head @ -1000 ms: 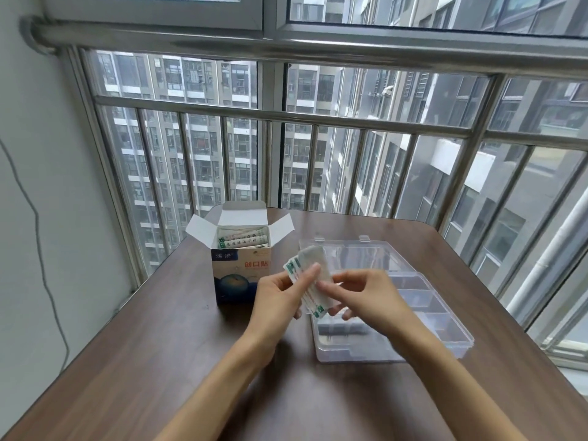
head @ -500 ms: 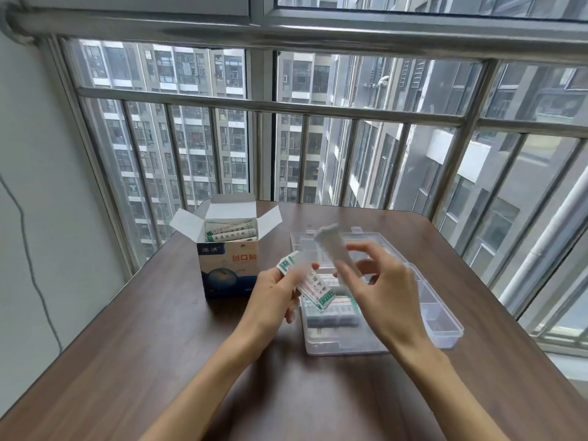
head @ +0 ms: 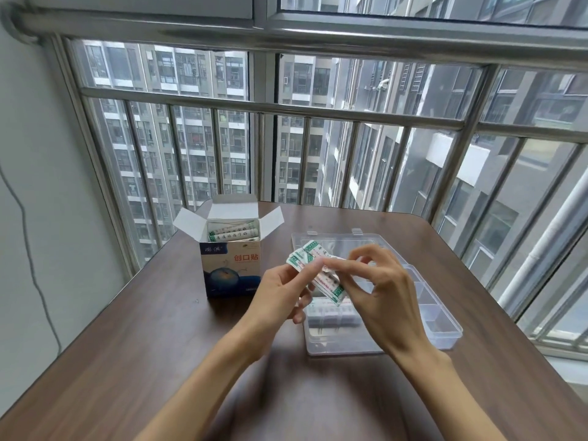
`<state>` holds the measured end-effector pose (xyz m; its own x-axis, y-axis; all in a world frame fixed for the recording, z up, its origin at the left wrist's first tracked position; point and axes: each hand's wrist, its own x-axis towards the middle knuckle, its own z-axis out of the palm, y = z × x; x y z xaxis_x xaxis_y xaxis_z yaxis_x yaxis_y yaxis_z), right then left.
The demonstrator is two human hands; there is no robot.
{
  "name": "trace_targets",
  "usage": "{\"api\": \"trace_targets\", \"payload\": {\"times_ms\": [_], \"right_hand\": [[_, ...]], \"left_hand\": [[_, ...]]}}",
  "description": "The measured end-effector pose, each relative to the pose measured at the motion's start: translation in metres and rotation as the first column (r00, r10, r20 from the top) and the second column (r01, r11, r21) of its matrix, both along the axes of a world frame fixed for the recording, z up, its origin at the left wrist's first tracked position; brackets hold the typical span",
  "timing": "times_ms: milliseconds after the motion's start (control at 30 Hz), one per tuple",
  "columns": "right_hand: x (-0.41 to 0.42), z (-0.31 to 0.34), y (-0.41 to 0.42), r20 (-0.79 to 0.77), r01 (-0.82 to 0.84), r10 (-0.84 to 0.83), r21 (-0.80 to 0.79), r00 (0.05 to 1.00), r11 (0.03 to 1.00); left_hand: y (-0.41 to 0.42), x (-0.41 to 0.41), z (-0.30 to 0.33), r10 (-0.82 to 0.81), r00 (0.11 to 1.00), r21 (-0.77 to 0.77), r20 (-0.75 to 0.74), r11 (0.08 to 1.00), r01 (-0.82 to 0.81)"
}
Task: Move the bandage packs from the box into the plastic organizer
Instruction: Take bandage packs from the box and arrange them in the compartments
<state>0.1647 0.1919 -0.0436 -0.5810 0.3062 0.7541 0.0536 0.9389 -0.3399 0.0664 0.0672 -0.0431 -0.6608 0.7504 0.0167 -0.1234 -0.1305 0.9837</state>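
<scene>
Bandage packs point(head: 234, 234) remain in the box point(head: 231, 271) at left. A fanned bundle point(head: 313, 267) is pinched by the left hand point(head: 280, 289); one pack is gripped by the right hand point(head: 377, 289) above the plastic organizer point(head: 440, 324), presumably for separation.

— How are the hands placed?
— Both forearms are extended forward, and the hands are brought together above the near left part of the plastic organizer point(head: 445, 329).
— And the fingers?
— The left hand point(head: 280, 294) is curled round a fan of bandage packs point(head: 305, 259); the same packs are pinched by thumb and forefinger of the right hand point(head: 378, 291), its other fingers raised.
</scene>
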Motion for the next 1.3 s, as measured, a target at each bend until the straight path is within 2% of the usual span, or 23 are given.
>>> {"api": "trace_targets", "payload": {"times_ms": [67,167,300,367,500,567,633,667,700,767,833,900,1067,1167,1300], "right_hand": [[-0.001,0.0,-0.001,0.007,-0.085,0.087,-0.138,0.996,0.987],[-0.001,0.003,-0.006,0.021,-0.201,0.227,-0.39,0.974,0.899],[0.002,0.012,-0.01,0.006,-0.283,0.405,-0.706,0.914,0.649],[0.001,0.015,-0.01,-0.047,-0.281,0.39,-0.771,0.92,0.572],[-0.006,0.01,-0.008,-0.031,-0.201,0.278,-0.769,0.96,0.606],[-0.006,0.011,-0.005,-0.068,-0.216,0.286,-0.824,0.956,0.523],[-0.003,0.017,0.003,-0.105,-0.217,0.257,-0.861,0.961,0.46],[0.0,0.021,0.009,-0.084,-0.192,0.237,-0.854,0.968,0.483],[0.003,0.025,0.016,-0.022,-0.149,0.231,-0.824,0.973,0.547],[0.007,0.033,0.024,0.194,-0.051,0.259,-0.702,0.946,0.711],[0.006,0.036,0.027,0.395,-0.017,0.296,-0.575,0.87,0.818],[0.002,0.037,0.026,0.533,-0.019,0.309,-0.48,0.788,0.877],[-0.013,0.039,0.018,0.702,-0.073,0.291,-0.323,0.65,0.944],[-0.019,0.041,0.012,0.76,-0.103,0.134,-0.088,0.636,0.991],[-0.024,0.046,0.009,0.791,-0.165,-0.057,0.197,0.609,0.967]], "left_hand": [[0.0,-0.002,-0.001,0.04,0.999,-0.004,0.003,0.999,-0.04],[0.001,-0.005,-0.003,0.067,0.998,-0.009,0.006,0.998,-0.067],[0.0,-0.005,-0.003,0.07,0.994,-0.035,-0.08,0.997,-0.073],[-0.002,-0.006,-0.003,0.061,0.992,-0.023,-0.111,0.998,-0.063],[-0.003,-0.003,-0.001,0.021,0.988,-0.012,-0.155,1.0,-0.023],[-0.003,-0.003,-0.002,0.028,0.985,-0.006,-0.169,1.0,-0.029],[-0.004,-0.005,-0.003,0.111,0.973,0.035,-0.201,0.994,-0.106],[-0.004,-0.008,-0.003,0.186,0.956,0.067,-0.226,0.982,-0.175],[-0.004,-0.011,-0.003,0.271,0.931,0.103,-0.244,0.962,-0.253],[-0.005,-0.02,-0.005,0.418,0.875,0.163,-0.246,0.907,-0.387],[-0.006,-0.026,-0.006,0.481,0.845,0.184,-0.235,0.875,-0.447],[-0.005,-0.027,-0.007,0.483,0.849,0.194,-0.216,0.873,-0.447],[-0.004,-0.023,-0.007,0.442,0.879,0.188,-0.176,0.892,-0.411],[-0.004,-0.023,-0.006,0.421,0.895,0.168,-0.149,0.903,-0.397],[-0.004,-0.022,-0.005,0.389,0.911,0.145,-0.138,0.918,-0.37]]}}
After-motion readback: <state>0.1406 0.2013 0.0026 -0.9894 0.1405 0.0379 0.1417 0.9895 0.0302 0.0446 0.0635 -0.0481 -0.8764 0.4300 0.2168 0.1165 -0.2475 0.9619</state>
